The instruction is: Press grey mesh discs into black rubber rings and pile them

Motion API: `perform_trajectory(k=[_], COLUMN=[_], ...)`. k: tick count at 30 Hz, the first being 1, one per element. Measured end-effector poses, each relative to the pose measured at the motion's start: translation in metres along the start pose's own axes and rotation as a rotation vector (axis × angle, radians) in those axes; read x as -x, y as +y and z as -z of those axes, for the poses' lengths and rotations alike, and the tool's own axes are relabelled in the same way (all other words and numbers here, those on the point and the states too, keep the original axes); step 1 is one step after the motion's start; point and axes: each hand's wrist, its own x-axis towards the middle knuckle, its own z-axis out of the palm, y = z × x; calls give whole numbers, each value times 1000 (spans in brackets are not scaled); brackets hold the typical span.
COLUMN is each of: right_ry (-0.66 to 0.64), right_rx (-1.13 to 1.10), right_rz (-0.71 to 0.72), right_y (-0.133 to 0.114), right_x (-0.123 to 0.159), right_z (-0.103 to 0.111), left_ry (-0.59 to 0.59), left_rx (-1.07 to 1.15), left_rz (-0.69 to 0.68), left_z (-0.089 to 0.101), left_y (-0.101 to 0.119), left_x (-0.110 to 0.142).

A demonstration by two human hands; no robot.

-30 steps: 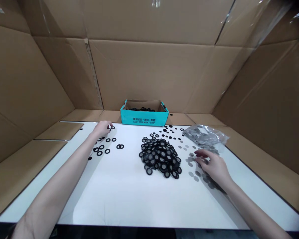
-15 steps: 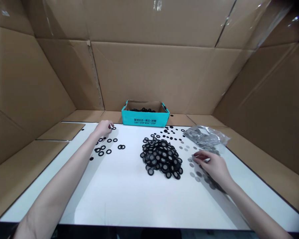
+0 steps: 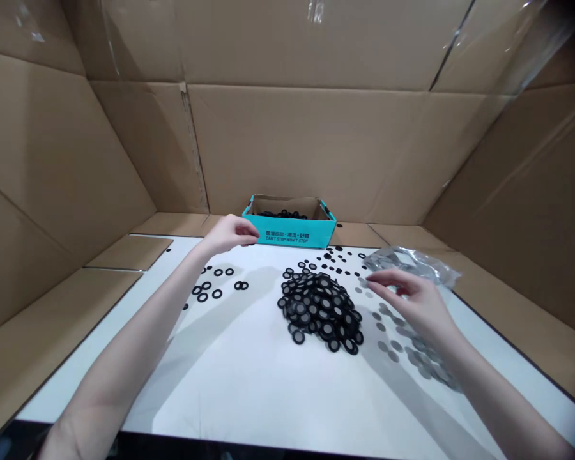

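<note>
Right hand point(image 3: 414, 300) hovers near crinkled clear plastic bag point(image 3: 412, 259).

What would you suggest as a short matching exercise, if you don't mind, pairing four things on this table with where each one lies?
Things:
1. Teal box
2. Clear plastic bag
3. Heap of black rings with grey centres
4. Loose small black rings

Places:
A. Left side of the table
B. Middle of the white table
C. Far right, just beyond the right hand
D. Far edge, near the centre

Pairs: 1-D, 2-C, 3-B, 4-A.
</note>
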Motion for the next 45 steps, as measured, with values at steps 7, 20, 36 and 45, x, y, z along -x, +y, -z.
perform_trajectory(k=[7, 20, 36, 45], right_ry=[-8, -64, -39, 198], right_rx=[-248, 272, -547, -448], right_rz=[203, -41, 229, 344], right_y=[-82, 70, -94, -138], right_x=[-12, -11, -15, -18], right_z=[-23, 25, -23, -34], left_ry=[-76, -74, -151, -35], left_rx=[390, 315, 713, 644], left_rz=[-319, -304, -381, -470], left_z=[3, 3, -12, -1], left_y=[73, 62, 97, 102], left_x=[45, 33, 30, 40])
